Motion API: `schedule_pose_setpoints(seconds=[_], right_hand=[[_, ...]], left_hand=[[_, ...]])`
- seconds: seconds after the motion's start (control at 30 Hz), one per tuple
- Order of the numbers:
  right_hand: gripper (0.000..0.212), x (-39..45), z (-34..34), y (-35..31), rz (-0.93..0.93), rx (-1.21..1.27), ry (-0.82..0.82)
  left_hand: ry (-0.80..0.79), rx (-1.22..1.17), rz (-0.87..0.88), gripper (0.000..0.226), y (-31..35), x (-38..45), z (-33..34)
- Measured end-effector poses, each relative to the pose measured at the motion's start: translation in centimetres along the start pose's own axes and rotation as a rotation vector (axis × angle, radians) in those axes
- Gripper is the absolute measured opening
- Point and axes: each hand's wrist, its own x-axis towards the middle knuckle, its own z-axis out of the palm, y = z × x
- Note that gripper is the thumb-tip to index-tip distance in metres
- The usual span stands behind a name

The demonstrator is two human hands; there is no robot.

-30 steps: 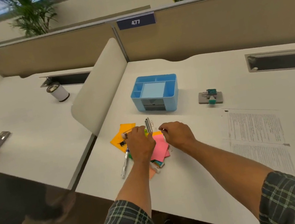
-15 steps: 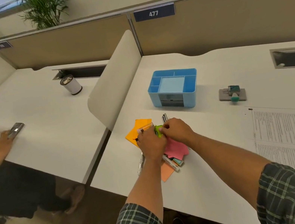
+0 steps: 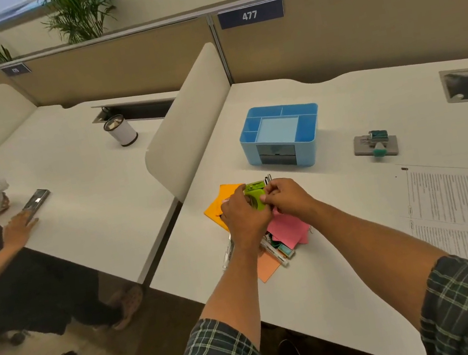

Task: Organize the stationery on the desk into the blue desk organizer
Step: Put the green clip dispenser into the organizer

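A small lime-green plastic gadget, perhaps a tape dispenser or sharpener [image 3: 254, 198], sits just below the frame's centre, held between both hands above a heap of stationery. The left hand [image 3: 244, 217] curls around its left side, while the right hand [image 3: 288, 197] pinches its right edge with thumb and fingertips, apparently to steady or close it before it is carried off. Two dark pen tips [image 3: 267, 178] stick up just behind it; which hand holds them cannot be told. Beneath lie orange sticky notes [image 3: 222, 199], pink paper sheets [image 3: 290, 228] and white markers [image 3: 274, 251], touching and overlapping. The blue plastic desk organizer [image 3: 280, 137], its compartments showing no stationery, stands well apart above the heap, towards the frame's centre, so sorting looks barely begun. At right lie a grey hole punch with a teal handle [image 3: 376, 145] and printed pages [image 3: 463, 205].
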Motion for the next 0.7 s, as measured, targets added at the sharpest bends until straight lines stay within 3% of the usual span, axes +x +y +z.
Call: schedule_pose_setpoints(seconds=[0.23, 0.43, 0.57, 0.7], right_hand=[[0.014, -2.0, -2.7, -0.5, -0.127, 0.089, -0.065], [0.019, -2.6, -4.2, -0.9, -0.177, 0.096, -0.077], [0.018, -2.7, -5.3, -1.8, -0.251, -0.019, -0.005], [0.019, -2.5, -6.6, -3.4, -0.312, -0.192, 0.191]], left_hand=[[0.012, 0.05, 0.121, 0.084, 1.5, -0.1, -0.7], [0.007, 0.014, 0.137, 0.064, 3.2, 0.0, -1.0], [-0.062, -0.158, 0.224, 0.058, 4.4, 0.1, -1.1], [-0.128, -0.237, 0.293, 0.047, 6.2, 1.1, -1.1]])
